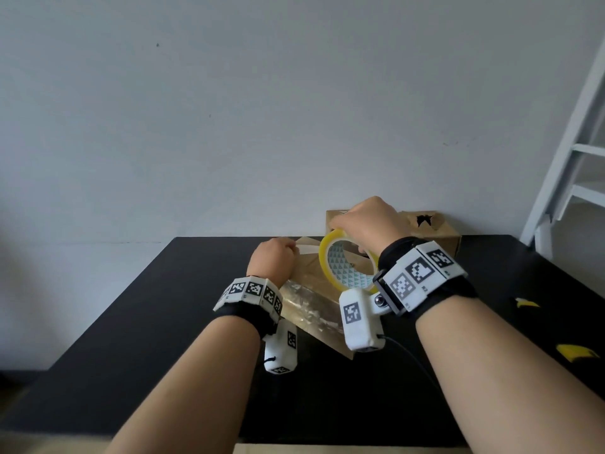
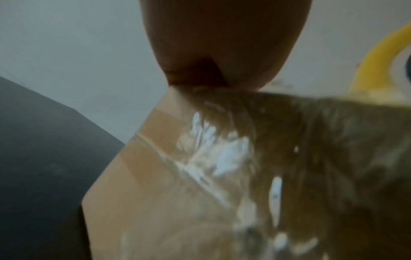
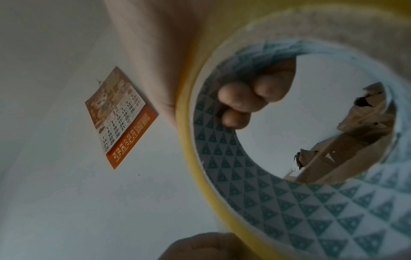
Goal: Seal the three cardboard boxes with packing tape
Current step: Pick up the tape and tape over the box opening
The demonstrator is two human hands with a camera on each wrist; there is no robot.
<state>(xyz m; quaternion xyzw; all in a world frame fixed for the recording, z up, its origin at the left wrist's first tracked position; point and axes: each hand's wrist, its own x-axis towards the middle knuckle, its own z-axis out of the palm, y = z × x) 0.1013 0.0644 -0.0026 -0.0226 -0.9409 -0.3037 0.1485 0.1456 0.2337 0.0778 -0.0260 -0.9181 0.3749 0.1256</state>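
White ladder (image 1: 563, 152) stands off the table's (image 1: 147, 322) right far corner; two yellow scraps (image 1: 571, 351) lie near the right edge. Wall calendar (image 3: 121, 117) shows in the right wrist view: big "12", dates up to 31, orange strip of characters too blurred to read. Right hand (image 1: 370, 221) grips a yellow-edged tape roll (image 1: 347, 265), fingers (image 3: 242, 103) hooked through the core, which has a green triangle print; the roll blocks part of the near box. That cardboard box (image 1: 314, 306) sits mid-table toward the far edge, top covered in wrinkled clear tape. Left hand (image 1: 271, 260) is curled at the box's far left corner; whether it pinches the tape end, cannot tell. A second, torn box (image 1: 435, 231) stands at the far edge against the wall.
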